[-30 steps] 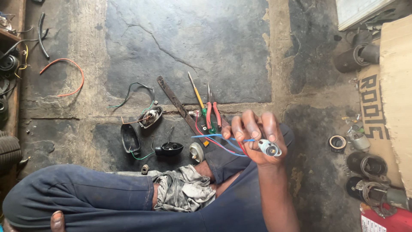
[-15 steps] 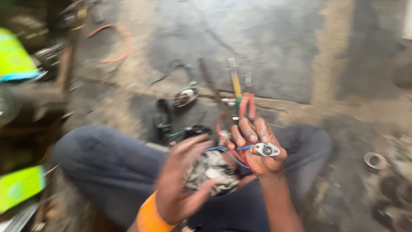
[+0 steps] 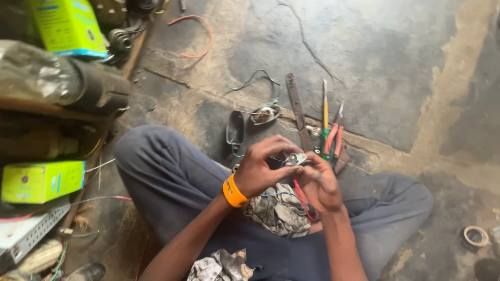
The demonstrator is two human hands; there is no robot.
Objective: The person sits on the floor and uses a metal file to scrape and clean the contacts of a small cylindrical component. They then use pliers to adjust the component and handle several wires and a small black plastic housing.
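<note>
I sit cross-legged on a concrete floor. My right hand (image 3: 322,186) holds a small silver metal part (image 3: 296,158) with red and blue wires (image 3: 302,200) trailing from it. My left hand (image 3: 263,164), an orange band on its wrist, meets it from the left, fingers pinching the same part. A dirty grey rag (image 3: 278,212) lies on my lap beneath both hands. Just beyond the hands lie red-handled pliers (image 3: 333,140), a yellow-handled screwdriver (image 3: 324,112) and a flat metal file (image 3: 297,109).
A black housing (image 3: 235,128) and a small lamp part with wires (image 3: 264,114) lie on the floor ahead. Green boxes (image 3: 41,181) and clutter fill shelves at left. An orange wire loop (image 3: 200,34) lies far ahead; a tape roll (image 3: 475,237) at right.
The view swung left. My left hand came up from out of sight and closed on the metal part held by my right hand.
</note>
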